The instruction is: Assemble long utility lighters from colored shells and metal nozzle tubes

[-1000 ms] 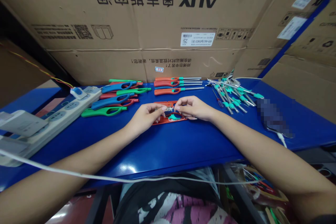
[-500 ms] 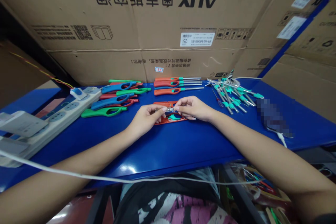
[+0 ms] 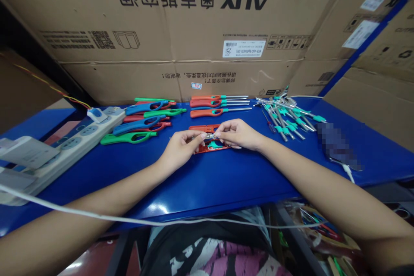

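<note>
My left hand [image 3: 181, 148] and my right hand [image 3: 237, 133] meet at the middle of the blue table. Between their fingertips is a small silvery metal piece [image 3: 209, 136], pinched at its left end by the left hand and at its right end by the right. Its exact kind is too small to tell. Just beneath lies an opened orange lighter casing [image 3: 202, 150] with a teal part [image 3: 215, 143] and a white wire inside. The other orange casing half [image 3: 203, 128] rests behind my fingers, partly hidden.
Assembled orange lighters [image 3: 207, 113] lie behind my hands. To the left are coloured lighter handles [image 3: 134, 138] and a power strip [image 3: 80, 138]; to the right, a heap of metal tubes [image 3: 286, 116] and a blurred dark object [image 3: 338, 144]. A white cable [image 3: 155, 223] crosses in front.
Both hands keep their pinch on the small metal piece, with only slight finger movement. The left hand has turned a little, and a thin tip now shows at its left side.
</note>
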### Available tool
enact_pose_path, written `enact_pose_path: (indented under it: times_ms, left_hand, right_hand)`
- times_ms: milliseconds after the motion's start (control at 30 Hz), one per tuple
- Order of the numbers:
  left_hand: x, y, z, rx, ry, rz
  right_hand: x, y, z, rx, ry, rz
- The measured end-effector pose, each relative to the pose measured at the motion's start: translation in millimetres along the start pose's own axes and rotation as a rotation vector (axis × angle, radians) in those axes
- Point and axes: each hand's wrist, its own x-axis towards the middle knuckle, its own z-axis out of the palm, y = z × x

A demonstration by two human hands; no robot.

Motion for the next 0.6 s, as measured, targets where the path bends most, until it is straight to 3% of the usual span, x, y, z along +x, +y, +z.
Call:
enact_pose_path:
  times_ms: [300,600]
  left_hand:
    - [4,4,-5.1,0.154,-0.043,0.106]
    - [1,3,-12.8,0.513,-0.053,0.436]
  right_hand:
    - [1,-1,-2,0.06,0.013,0.018]
    - [2,1,-4,0.077,-0.001,-0.014]
